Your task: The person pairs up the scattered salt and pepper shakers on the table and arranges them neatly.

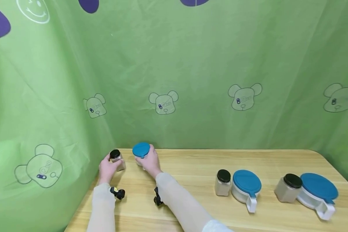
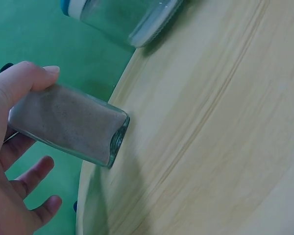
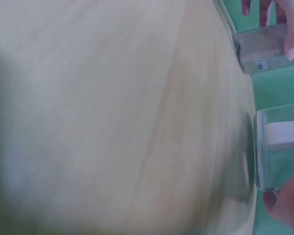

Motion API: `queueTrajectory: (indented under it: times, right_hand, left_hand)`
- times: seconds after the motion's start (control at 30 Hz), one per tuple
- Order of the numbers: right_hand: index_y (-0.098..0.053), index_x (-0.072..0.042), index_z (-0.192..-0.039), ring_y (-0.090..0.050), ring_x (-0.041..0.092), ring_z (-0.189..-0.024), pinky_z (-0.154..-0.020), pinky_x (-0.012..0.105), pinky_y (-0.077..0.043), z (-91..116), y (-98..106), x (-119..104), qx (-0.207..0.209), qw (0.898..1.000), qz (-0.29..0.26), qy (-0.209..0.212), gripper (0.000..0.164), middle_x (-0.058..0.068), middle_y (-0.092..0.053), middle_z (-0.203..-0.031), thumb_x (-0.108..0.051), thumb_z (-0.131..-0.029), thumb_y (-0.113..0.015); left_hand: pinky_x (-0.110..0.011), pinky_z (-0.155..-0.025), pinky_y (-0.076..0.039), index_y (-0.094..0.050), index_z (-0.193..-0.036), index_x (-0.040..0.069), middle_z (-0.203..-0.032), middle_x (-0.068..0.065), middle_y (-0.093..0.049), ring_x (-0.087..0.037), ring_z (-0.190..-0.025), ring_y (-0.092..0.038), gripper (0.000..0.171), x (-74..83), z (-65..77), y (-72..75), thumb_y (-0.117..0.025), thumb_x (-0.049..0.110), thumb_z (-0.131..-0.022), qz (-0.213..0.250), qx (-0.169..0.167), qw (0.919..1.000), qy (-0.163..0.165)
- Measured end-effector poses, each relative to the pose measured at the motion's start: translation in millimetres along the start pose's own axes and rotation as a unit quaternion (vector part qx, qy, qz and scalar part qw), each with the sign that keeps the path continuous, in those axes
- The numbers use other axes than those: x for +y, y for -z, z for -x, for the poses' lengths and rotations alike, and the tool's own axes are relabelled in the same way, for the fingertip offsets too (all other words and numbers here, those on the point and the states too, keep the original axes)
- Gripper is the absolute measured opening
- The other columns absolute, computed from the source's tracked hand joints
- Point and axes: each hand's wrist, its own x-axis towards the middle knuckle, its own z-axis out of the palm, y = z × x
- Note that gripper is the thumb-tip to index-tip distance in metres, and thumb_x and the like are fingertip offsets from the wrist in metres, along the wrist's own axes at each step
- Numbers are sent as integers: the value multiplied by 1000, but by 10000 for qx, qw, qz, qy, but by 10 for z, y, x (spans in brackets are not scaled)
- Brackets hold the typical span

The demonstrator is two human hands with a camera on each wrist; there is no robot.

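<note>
At the far left of the table, my left hand [image 1: 107,169] grips a small squarish glass jar [image 1: 120,163] with a black lid. Greyish-beige powder fills most of it in the left wrist view, where the thumb and a finger pinch its upper part and other fingers stand free. Just right of it, my right hand [image 1: 150,163] holds a clear glass jar with a blue lid [image 1: 141,149] around its side. A white handle [image 3: 284,134] on this jar shows in the right wrist view. Whether either base touches the table cannot be told.
On the right side of the table [image 1: 188,180] stand two pairs: a black-lidded powder jar [image 1: 222,187] beside a blue-lidded white-handled jar [image 1: 246,183], and another black-lidded jar [image 1: 287,190] beside a similar blue-lidded one [image 1: 319,188]. A green curtain [image 1: 203,129] hangs behind and at the left.
</note>
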Motion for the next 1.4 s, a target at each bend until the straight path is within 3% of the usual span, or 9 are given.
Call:
queueTrajectory:
  times: [0.13,0.37,0.8,1.0,1.17,1.4]
  right_hand:
    - [-34,-5,-145,-53,33,-127,-105,48,-46,20,47,-71,-21,9999,-34,156,91,17,-52,-137,-37,-75,-83]
    - [-36,-9,-143,-54,31,-126,-105,47,-46,52,74,-121,-5,9996,-80,258,87,15,-54,-136,-36,-74,-83]
    - [-38,-8,-141,-55,31,-125,-104,48,-47,136,134,-169,-9,9993,-180,320,87,15,-55,-134,-37,-73,-84]
    - [-38,-8,-141,-55,31,-125,-104,48,-47,164,189,-186,-13,9992,-185,344,86,14,-55,-134,-35,-74,-84]
    - [-37,-8,-143,-53,31,-127,-105,48,-46,204,228,-193,-57,9993,-217,303,89,14,-54,-136,-35,-74,-84]
    - [-36,-9,-144,-53,29,-129,-107,48,-44,259,252,-141,-113,9991,-344,215,88,13,-53,-138,-34,-74,-84]
  left_hand:
    - [-56,-113,-33,-45,-142,2,-145,-27,-47,-43,-135,-42,73,12,14,-18,-76,28,-82,-64,161,9999,-2]
    - [-56,-104,-40,-56,-134,5,-137,-23,-56,-44,-126,-52,64,57,48,-31,-77,33,-80,-496,599,9970,-43]
    - [-58,-96,-42,-59,-130,5,-129,-23,-62,-45,-118,-56,63,54,112,-12,-77,38,-80,-867,824,9928,-106]
    - [-58,-101,-35,-56,-133,2,-125,-27,-61,-43,-120,-49,70,148,149,-3,-78,41,-79,-1023,857,9909,-188]
    - [-56,-105,-28,-52,-137,2,-126,-26,-60,-40,-124,-41,74,238,209,8,-78,40,-79,-868,854,9924,-183]
    - [-55,-104,-27,-50,-141,5,-127,-24,-59,-37,-125,-38,79,285,312,-20,-79,42,-77,-762,919,9926,-207]
